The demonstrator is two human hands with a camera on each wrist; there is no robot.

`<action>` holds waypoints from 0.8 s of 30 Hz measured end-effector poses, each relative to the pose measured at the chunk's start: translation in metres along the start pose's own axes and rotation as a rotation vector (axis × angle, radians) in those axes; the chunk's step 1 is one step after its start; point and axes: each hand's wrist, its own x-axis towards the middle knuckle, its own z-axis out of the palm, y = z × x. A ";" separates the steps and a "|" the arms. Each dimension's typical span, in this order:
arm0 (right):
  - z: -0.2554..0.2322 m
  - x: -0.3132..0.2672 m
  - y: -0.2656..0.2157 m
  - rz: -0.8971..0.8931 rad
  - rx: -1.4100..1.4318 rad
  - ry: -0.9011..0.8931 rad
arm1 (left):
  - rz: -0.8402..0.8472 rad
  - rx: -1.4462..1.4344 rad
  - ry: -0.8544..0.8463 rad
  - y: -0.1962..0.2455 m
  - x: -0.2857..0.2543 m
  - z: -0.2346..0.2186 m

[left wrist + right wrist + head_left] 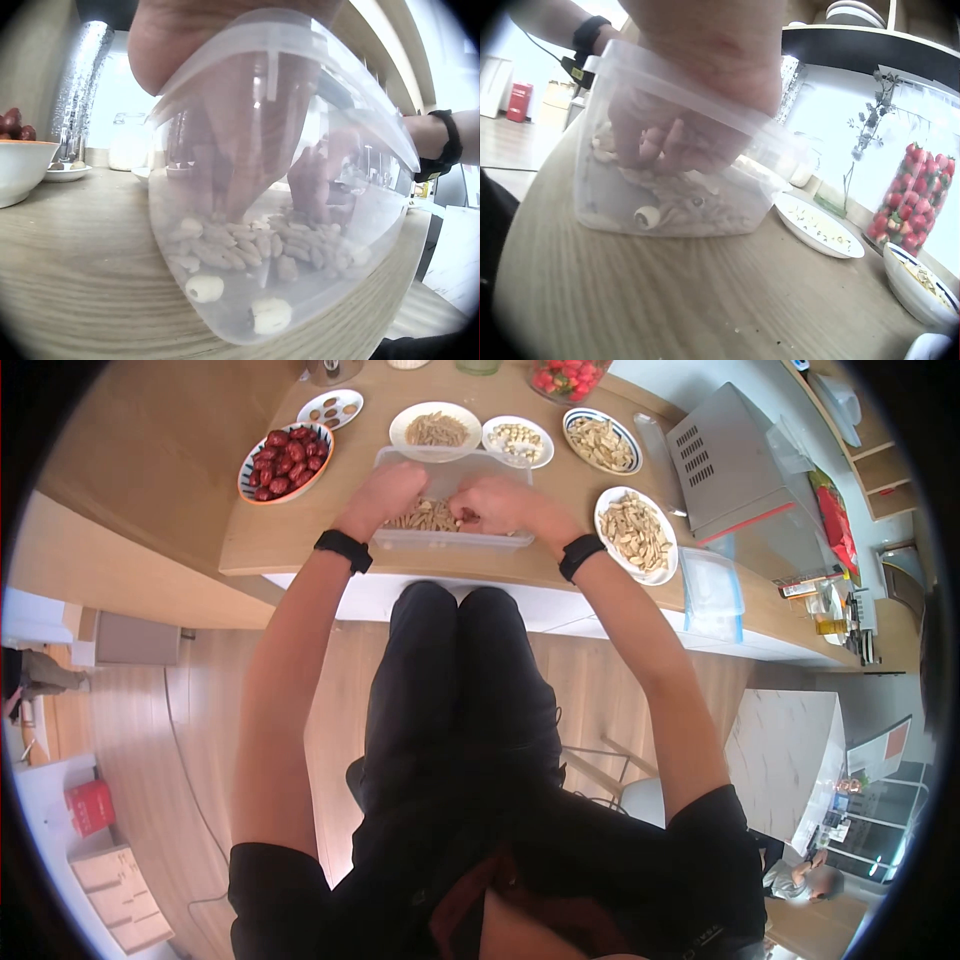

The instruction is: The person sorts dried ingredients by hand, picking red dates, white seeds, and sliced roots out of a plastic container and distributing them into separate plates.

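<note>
A clear plastic container [510, 541] stands at the table's front edge with pale, elongated pieces [425, 516] over its bottom. Both hands reach down inside it. My left hand [397, 488] is at its left side; in the left wrist view its fingers point down to the pieces [247, 251], blurred by the plastic, and their grip is unclear. Opposite it, my right hand [497, 502] has curled fingers around some of the pieces. Two rounder white pieces [205, 288] lie against the container wall in the left wrist view, and one [647, 217] shows in the right wrist view.
A bowl of red dates [243, 488] and a small dish [312, 410] stand on the left. Behind the container are two white plates [402, 442], a blue-rimmed bowl [571, 422] and strawberries [566, 378]. To the right are another plate [607, 525], a boxy appliance [735, 470] and clear bags [712, 590].
</note>
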 end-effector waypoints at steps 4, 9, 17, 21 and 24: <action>0.000 0.001 0.001 -0.059 -0.104 -0.002 | 0.037 0.052 -0.002 -0.006 0.003 0.004; -0.002 0.002 -0.002 0.059 -0.071 -0.028 | 0.050 -0.010 0.052 -0.011 0.003 0.013; -0.017 0.005 0.033 0.252 0.396 0.773 | 0.081 0.000 0.112 -0.016 0.001 0.021; -0.027 -0.001 0.094 0.518 0.265 0.859 | 0.109 -0.037 0.178 -0.014 -0.002 0.020; -0.021 -0.013 0.124 0.629 0.096 0.745 | 0.100 0.069 0.110 -0.017 0.005 0.028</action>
